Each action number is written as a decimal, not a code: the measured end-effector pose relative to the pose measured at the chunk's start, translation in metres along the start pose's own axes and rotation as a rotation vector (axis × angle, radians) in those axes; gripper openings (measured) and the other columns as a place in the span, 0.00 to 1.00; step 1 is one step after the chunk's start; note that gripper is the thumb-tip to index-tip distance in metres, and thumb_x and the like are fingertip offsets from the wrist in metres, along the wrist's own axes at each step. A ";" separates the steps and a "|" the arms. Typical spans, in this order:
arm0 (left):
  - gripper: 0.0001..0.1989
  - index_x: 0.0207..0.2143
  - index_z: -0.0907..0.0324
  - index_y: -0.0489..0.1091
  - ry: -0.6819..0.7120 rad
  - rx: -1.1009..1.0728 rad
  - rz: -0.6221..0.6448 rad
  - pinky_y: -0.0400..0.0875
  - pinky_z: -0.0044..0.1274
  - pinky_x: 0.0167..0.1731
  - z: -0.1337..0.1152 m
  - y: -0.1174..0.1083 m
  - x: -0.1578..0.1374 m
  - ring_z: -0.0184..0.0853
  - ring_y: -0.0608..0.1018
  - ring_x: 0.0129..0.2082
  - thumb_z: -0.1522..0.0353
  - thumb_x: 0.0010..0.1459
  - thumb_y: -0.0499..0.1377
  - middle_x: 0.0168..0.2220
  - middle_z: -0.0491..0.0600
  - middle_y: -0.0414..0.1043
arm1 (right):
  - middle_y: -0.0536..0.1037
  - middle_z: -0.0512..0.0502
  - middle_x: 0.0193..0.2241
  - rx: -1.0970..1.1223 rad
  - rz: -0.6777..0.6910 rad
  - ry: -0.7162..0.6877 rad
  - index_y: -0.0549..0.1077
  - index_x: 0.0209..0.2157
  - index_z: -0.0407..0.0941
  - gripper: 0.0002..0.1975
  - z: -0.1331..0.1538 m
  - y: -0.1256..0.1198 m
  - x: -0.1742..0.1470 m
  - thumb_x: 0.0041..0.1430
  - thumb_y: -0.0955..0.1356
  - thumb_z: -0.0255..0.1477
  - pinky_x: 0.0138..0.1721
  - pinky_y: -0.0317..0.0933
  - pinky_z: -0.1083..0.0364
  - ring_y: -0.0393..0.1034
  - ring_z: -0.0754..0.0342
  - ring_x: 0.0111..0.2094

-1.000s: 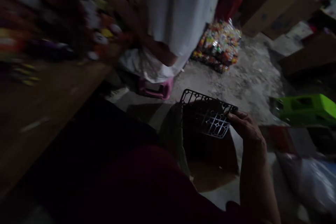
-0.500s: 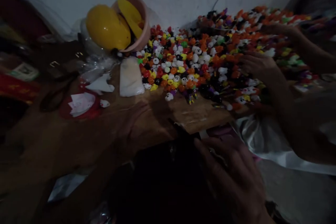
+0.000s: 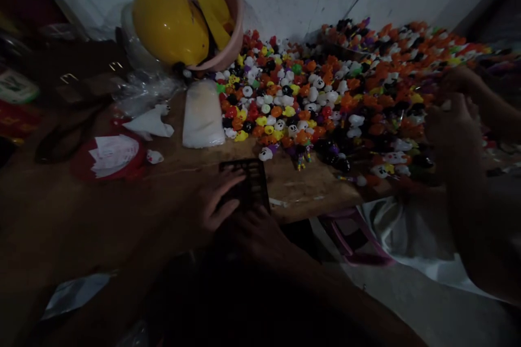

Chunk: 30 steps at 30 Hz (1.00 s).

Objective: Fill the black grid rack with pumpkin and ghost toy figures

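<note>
A black slotted tray (image 3: 257, 181) lies at the near edge of the wooden table, in front of me. My left hand (image 3: 217, 203) rests on its left side, the thumb and forefinger stretched out and apart over it. Close beside, my right hand (image 3: 260, 233) reaches across the tray's near part. Deep shadow covers its fingers, so whether they grip anything is hidden. Just beyond the tray lies a small white toy head with a face (image 3: 266, 153). A big heap of small colourful plastic figures (image 3: 288, 100) spreads behind it.
A pink bucket (image 3: 238, 16) with yellow pieces stands near the wall. Left of the heap are a white plastic-wrapped pack (image 3: 202, 119) and a red dish (image 3: 81, 160) with paper slips. At right, another person's hands (image 3: 451, 114) work over the heap. A purple stool (image 3: 354, 244) stands below.
My right hand has moved left from the lower right to the black tray. The tray now shows on the table edge under both hands. The other person's hands have drawn closer together.
</note>
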<state>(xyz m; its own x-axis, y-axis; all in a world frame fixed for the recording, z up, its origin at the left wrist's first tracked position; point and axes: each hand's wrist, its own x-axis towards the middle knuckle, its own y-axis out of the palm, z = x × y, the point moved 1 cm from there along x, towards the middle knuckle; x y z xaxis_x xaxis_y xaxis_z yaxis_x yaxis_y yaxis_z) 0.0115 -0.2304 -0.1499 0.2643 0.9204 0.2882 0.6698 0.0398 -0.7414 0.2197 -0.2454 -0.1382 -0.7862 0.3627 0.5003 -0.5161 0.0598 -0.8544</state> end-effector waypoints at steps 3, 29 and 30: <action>0.26 0.67 0.58 0.62 0.060 0.219 0.141 0.59 0.51 0.68 0.018 0.025 -0.003 0.51 0.61 0.71 0.59 0.70 0.52 0.69 0.56 0.60 | 0.82 0.43 0.43 0.048 -0.069 0.206 0.77 0.47 0.45 0.22 -0.037 0.010 -0.022 0.70 0.64 0.48 0.47 0.69 0.50 0.74 0.50 0.43; 0.20 0.61 0.59 0.68 0.023 0.224 -0.256 0.69 0.41 0.63 0.020 0.014 0.000 0.45 0.70 0.65 0.63 0.70 0.56 0.61 0.57 0.71 | 0.70 0.53 0.23 1.093 -0.285 1.132 0.78 0.33 0.44 0.18 -0.096 0.003 0.004 0.54 0.75 0.46 0.22 0.47 0.59 0.55 0.61 0.22; 0.21 0.58 0.62 0.70 0.048 0.220 -0.275 0.70 0.42 0.62 0.031 0.011 0.005 0.47 0.72 0.62 0.60 0.68 0.58 0.59 0.59 0.73 | 0.72 0.52 0.25 1.068 -0.263 1.128 0.78 0.34 0.45 0.18 -0.092 0.004 0.008 0.52 0.76 0.45 0.23 0.50 0.59 0.57 0.61 0.23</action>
<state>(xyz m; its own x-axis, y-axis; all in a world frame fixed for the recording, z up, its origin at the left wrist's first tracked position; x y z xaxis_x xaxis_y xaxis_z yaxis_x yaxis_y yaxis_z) -0.0018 -0.2132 -0.1753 0.1310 0.8444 0.5194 0.5564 0.3710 -0.7435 0.2422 -0.1570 -0.1508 -0.2430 0.9565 -0.1614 -0.9675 -0.2509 -0.0306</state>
